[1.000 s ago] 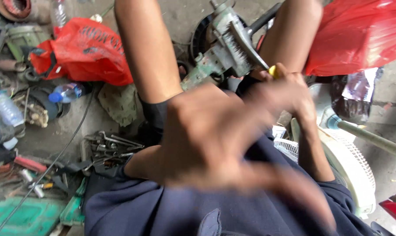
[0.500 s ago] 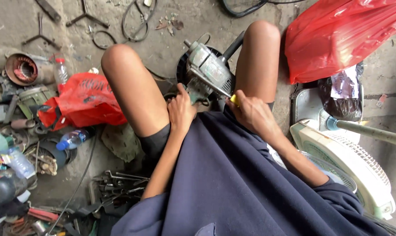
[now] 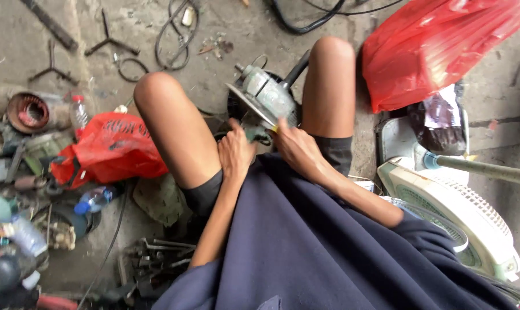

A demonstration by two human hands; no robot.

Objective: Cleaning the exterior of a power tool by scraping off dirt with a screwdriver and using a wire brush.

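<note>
A grey-green power tool, an angle grinder (image 3: 266,97) with a thin round disc, lies between my bare knees on the concrete floor. My left hand (image 3: 235,152) grips its lower end from the left. My right hand (image 3: 291,146) holds a small tool with a yellow handle (image 3: 275,127) against the grinder's body, most of that tool hidden by my fingers. My dark blue shirt covers the lower part of the view.
A red plastic bag (image 3: 108,149) lies left of my leg, a bigger red bag (image 3: 438,46) at the upper right. A white fan (image 3: 461,218) lies at the right. Plastic bottles, metal parts and wrenches (image 3: 156,258) litter the left floor. Cables (image 3: 174,34) lie ahead.
My hands were raised and blurred close to the camera a second ago; they have dropped to the grinder between my knees. The view has tilted forward, showing more floor.
</note>
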